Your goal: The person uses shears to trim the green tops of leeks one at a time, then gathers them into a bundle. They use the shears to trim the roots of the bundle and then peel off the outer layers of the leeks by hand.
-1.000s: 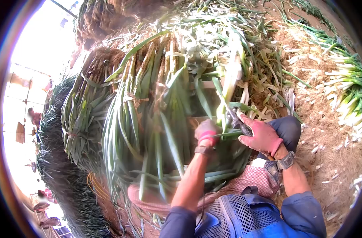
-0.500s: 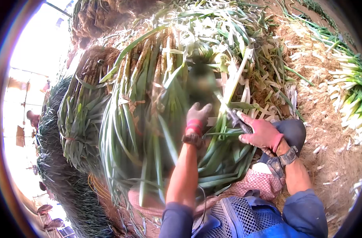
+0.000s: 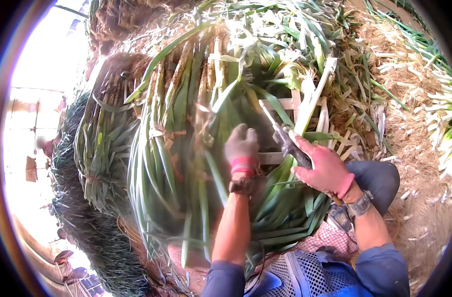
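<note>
My gloved left hand [image 3: 242, 146] is over the right side of a large pile of long green onions [image 3: 161, 148]. Its fingers are bent forward and apart, with nothing visible between them. In my right hand [image 3: 325, 168], in a pinkish glove, is a dark-handled tool [image 3: 290, 144] with a thin pale tip pointing up and left. A thick onion stalk [image 3: 315, 101] stands slanted just beyond the tool. Part of a wooden frame [image 3: 271, 158] shows between my hands.
Another tied onion bundle [image 3: 104, 143] leans at the left, with dark green stacks [image 3: 82, 198] beyond it. Peeled onions [image 3: 446, 101] lie at the far right. Root scraps [image 3: 419, 198] cover the ground. My bent knee [image 3: 379, 185] is beside my right wrist.
My left hand has pulled slightly down and left relative to the frame between my hands. The tool has swung clear of the stalk, and its pale tip now shows. The view has shifted slightly.
</note>
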The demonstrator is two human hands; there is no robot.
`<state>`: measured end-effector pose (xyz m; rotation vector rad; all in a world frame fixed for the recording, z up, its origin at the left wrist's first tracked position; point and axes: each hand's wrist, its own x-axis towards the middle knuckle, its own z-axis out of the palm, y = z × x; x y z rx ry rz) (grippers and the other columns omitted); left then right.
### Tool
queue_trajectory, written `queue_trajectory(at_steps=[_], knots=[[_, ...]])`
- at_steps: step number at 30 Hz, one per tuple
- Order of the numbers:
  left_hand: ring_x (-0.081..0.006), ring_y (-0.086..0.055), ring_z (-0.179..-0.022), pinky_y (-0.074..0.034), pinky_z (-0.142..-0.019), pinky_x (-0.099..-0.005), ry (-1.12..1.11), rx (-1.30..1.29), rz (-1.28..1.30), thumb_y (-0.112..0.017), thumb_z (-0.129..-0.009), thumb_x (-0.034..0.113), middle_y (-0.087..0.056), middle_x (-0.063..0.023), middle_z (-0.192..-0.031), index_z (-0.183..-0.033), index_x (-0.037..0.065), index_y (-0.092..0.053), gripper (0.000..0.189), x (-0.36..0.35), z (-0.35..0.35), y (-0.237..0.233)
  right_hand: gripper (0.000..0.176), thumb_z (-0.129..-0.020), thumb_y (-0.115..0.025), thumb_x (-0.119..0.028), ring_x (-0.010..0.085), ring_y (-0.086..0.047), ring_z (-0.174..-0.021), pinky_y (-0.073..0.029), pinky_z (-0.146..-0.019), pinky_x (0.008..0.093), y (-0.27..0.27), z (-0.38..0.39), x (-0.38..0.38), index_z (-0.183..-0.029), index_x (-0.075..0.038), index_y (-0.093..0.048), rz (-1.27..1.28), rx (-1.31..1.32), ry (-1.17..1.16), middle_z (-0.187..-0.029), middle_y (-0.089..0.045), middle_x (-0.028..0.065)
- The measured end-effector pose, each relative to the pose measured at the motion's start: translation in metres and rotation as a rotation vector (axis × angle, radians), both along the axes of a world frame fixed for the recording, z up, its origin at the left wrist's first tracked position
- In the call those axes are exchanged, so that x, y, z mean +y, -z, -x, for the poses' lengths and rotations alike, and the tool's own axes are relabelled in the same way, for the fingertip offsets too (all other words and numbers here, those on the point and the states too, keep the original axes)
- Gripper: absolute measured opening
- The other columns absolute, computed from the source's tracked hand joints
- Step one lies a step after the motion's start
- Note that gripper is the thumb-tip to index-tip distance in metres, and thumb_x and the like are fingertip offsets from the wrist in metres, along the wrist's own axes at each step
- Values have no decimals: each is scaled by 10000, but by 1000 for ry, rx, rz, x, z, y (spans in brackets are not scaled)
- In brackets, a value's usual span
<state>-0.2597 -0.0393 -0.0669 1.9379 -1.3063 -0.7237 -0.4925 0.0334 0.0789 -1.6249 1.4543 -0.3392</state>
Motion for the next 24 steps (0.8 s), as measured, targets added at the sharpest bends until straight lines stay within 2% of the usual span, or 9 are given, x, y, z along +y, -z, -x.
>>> queue_trajectory(at_steps=[1,2,3,5,13,15,16,20,24], knots=[[-117,-736,-811,-587,-750,-299,23,-207,56,-760,-963,191,-823,-85,-950,-1229,35,-791,310,-1,-14,-13,885,-878,-768,-353,427,-739,-1026,-567,-946,472,-3,-6,-8,-1662,-120,-427,-59,0,-55,-1133,-739,267],[-197,-793,-907,-604,-841,-345,3,-135,-61,-750,-960,224,-832,-137,-1017,-1275,55,-774,358,-6,-25,-25,889,-873,-783,-315,409,-741,-1085,-559,-976,448,-6,-10,-13,-1658,-91,-430,-116,1,-107,-1228,-734,268],[-315,-798,-1006,-598,-909,-395,-40,-295,-28,-727,-961,272,-817,-176,-1084,-1244,70,-782,352,-3,-28,-48,892,-877,-772,-339,436,-727,-1084,-561,-984,464,3,-19,-9,-1664,-106,-420,-38,-80,-137,-1232,-732,267],[-377,-762,-1096,-587,-943,-447,27,-403,-98,-686,-975,322,-794,-195,-1170,-1286,110,-771,386,-9,-44,-57,845,-917,-703,-417,454,-728,-1013,-562,-954,532,5,-39,-12,-1674,-172,-418,34,53,-121,-1052,-751,257],[-378,-738,-1135,-566,-977,-515,119,-598,-294,-693,-957,456,-781,-173,-1213,-1373,209,-738,486,-45,-43,-80,814,-911,-687,-394,428,-742,-984,-561,-955,526,19,-75,-65,-1647,-140,-452,54,118,-121,-1018,-770,225],[-374,-739,-1135,-574,-940,-519,157,-617,-303,-726,-929,489,-780,-184,-1213,-1340,220,-755,491,-56,-46,-81,824,-905,-690,-395,417,-743,-1010,-557,-966,521,20,-78,-84,-1647,-127,-451,61,149,-93,-1053,-775,219],[-382,-735,-1107,-581,-897,-518,161,-621,-317,-785,-883,484,-764,-184,-1208,-1197,206,-788,419,-61,-48,-80,824,-905,-689,-402,414,-738,-1057,-555,-982,516,23,-78,-93,-1646,-127,-453,84,167,-94,-1089,-776,216],[-391,-708,-1078,-584,-850,-518,166,-729,-131,-888,-783,469,-693,-156,-1211,-996,178,-740,390,-66,-47,-67,786,-908,-707,-384,419,-731,-1134,-545,-1039,507,26,-83,-133,-1625,-154,-484,63,169,-65,-1166,-767,226],[-389,-678,-1169,-581,-901,-530,125,-847,-56,-897,-773,517,-651,-171,-1284,-1051,125,-718,512,-66,-39,-61,847,-883,-715,-407,445,-744,-1043,-570,-986,507,41,-90,-174,-1648,-151,-456,180,198,-58,-1111,-770,264]])
